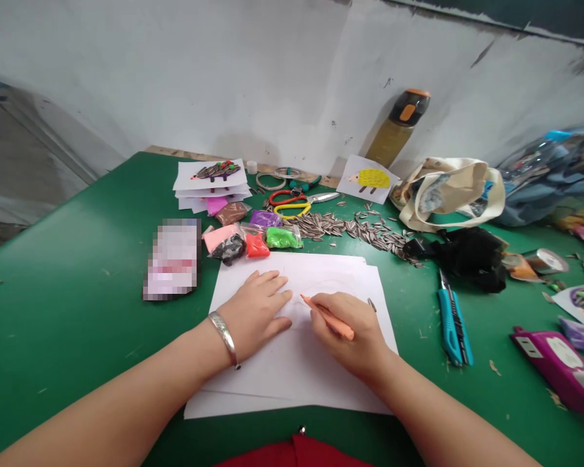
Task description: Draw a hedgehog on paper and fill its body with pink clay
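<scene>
White paper sheets (263, 376) lie stacked on the green table in front of me. My left hand (260, 311) rests flat on the paper's left part, fingers spread, a silver bracelet on the wrist. In my right hand (350, 327) is an orange pen (333, 320), its tip pointing left at the sheet near my left fingertips. Whether the tip touches the paper is hard to tell. Faint curved lines (328, 282) show on the sheet above the pen. A small dark seed (372, 305) lies on the paper beyond my right hand.
Behind the paper are bagged coloured clay (257, 244), scissors (324, 197), sunflower seeds (316, 225) and cards (187, 183). A hedgehog picture (368, 179) and a bottle (399, 126) lean at the wall. A teal cutter (452, 324) lies right, a blurred item (172, 259) left.
</scene>
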### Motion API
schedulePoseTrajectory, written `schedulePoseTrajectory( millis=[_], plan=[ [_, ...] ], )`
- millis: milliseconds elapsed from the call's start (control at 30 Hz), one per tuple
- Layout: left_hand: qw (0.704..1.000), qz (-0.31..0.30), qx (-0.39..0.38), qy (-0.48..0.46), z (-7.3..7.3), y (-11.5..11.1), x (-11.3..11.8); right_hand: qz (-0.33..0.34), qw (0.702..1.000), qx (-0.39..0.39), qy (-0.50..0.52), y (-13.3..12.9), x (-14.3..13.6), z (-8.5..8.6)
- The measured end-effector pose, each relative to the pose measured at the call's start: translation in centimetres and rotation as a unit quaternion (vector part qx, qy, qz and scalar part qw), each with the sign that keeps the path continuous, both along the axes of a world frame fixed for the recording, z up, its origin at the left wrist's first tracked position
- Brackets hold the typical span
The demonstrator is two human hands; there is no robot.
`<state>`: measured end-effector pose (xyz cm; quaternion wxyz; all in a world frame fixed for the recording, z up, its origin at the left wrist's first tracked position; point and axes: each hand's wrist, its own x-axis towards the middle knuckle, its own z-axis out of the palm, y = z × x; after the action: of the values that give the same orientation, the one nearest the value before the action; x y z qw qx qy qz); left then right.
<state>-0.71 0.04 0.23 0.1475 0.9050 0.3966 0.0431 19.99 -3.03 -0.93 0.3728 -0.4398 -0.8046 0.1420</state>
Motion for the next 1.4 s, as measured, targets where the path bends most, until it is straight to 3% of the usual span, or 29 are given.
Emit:
schedulePoseTrajectory(
  millis=[433, 933, 1400],
  plan=[
    [1.000, 0.003, -0.010, 0.006, 0.12, -0.03, 0.06, 0.002, 0.995, 0.053, -0.083, 0.08, -0.11, 0.13],
    [1.000, 0.000, -0.005, -0.003, -0.02, 0.02, 0.12, -0.003, 0.999, 0.031, -0.026, -0.21, -0.12, 0.29],
    [1.000, 0.005, -0.009, -0.001, 0.21, 0.05, 0.16, -0.007, 0.999, 0.009, -0.045, 0.20, 0.18, -0.13]
  ],
)
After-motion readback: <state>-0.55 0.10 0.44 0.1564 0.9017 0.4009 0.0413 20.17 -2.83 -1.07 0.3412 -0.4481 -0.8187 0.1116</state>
